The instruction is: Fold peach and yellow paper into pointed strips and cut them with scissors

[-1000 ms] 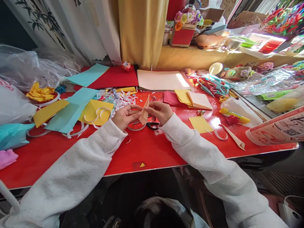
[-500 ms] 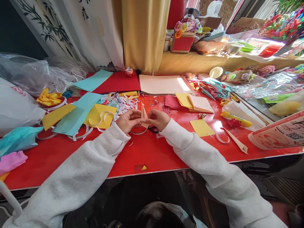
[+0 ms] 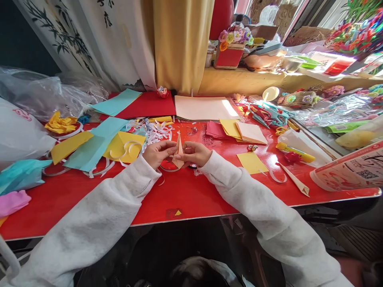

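Supporting many papers, a red table [image 3: 179,195] is being partly covered by a stack of pale sheets [image 3: 206,107], with a turquoise sheet [image 3: 95,145] being borne to that stack's front left and a yellow square [image 3: 253,163] to its front right. In front of the stack, apart from it, a folded peach paper [image 3: 179,148] is being pinched between the thumbs and fingers of the left hand [image 3: 157,154] and the right hand [image 3: 197,153], its narrow tip being held upward.
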Motion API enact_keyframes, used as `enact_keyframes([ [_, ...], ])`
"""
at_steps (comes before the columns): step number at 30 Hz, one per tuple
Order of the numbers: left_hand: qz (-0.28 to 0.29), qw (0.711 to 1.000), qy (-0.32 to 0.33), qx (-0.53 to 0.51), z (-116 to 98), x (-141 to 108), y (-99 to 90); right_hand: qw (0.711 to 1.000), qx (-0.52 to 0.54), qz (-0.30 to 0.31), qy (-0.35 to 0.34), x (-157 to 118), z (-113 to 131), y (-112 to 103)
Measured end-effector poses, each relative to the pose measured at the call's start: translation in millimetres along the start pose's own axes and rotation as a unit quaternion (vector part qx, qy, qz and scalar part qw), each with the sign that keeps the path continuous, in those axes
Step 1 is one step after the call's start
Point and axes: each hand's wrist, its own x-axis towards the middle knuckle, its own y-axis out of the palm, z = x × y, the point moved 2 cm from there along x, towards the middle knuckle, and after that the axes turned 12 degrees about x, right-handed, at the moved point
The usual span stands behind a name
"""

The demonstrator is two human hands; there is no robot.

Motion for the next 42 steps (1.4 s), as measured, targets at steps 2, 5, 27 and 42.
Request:
enact_keyframes([
  [2,-0.012,1.0,0.01,-0.007,1,1,-1.4,1.0,0.014,-0.012,0.011,0,1,-1],
  [5,-0.017,1.0,0.014,-0.008,4,4,-3.3,0.999,0.015,-0.024,0.029,1,1,-2],
  [27,0.011,0.976,0.061,0.209,3,2,-0.4,0.993,-0.101,-0.046,-0.041,9,-12,-16],
  [42,0.096,0.99,-0.028,0.102,4,6,0.6,0.977,-0.164,-0.104,-0.092,7,-10,-14],
])
